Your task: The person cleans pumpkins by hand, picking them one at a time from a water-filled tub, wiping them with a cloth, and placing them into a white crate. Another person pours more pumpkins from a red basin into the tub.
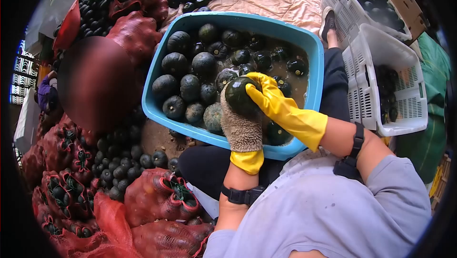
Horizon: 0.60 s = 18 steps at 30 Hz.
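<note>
One squash [240,97], roundish with no clear long axis, is pinched between both hands over the tub [233,16], nearer its near edge than its far one: the left hand [243,127], in a mitt, cups it from below, while the right hand [276,100] clasps its right side, so neither is nearer. Squashes [190,86] crowd the tub's left side; murky water [301,84] shows along its right edge. A crate [364,67] and sacks [154,201] also hold squashes.
</note>
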Each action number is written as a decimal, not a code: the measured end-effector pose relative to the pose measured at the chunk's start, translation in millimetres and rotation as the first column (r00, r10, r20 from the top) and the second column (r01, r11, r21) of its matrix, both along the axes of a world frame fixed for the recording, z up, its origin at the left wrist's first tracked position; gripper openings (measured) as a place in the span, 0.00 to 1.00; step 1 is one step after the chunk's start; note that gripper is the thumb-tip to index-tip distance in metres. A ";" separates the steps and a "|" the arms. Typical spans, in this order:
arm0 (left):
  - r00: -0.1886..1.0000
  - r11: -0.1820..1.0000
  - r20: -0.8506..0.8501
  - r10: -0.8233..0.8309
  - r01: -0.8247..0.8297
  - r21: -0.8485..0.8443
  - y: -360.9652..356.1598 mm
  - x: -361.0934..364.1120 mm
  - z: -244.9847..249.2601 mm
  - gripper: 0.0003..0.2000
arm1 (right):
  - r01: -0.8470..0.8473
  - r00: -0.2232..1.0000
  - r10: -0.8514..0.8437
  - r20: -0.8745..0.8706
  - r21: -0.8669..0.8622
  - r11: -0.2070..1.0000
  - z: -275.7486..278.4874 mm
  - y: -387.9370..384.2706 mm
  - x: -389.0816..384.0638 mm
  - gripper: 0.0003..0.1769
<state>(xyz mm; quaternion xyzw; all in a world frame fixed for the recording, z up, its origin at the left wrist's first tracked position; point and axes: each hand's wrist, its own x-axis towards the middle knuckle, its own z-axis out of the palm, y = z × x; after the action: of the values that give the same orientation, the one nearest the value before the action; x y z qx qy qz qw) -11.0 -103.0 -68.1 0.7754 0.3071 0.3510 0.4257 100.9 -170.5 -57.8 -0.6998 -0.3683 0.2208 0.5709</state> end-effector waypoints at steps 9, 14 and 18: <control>0.935 0.963 -0.347 -0.069 0.153 0.222 0.6 -8.0 42.8 0.37 | -0.114 0.949 0.130 -0.287 0.071 0.991 1.9 -22.2 -23.9 0.42; 0.996 0.955 -0.082 -0.027 0.002 -0.296 15.0 -3.5 -21.0 0.32 | -0.039 0.320 0.315 -0.893 0.320 0.947 37.0 -81.4 57.4 0.37; 0.977 0.965 -0.182 -0.107 0.059 -0.254 -12.9 -11.6 47.9 0.31 | 0.390 0.570 0.322 -0.756 0.594 0.703 69.2 -149.0 166.3 0.41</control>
<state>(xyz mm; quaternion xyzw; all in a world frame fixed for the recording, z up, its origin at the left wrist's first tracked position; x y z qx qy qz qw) -22.6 -115.9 -20.1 0.7590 0.3557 0.2144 0.5015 267.2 -319.5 11.4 -0.2445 -0.0995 0.3465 0.9001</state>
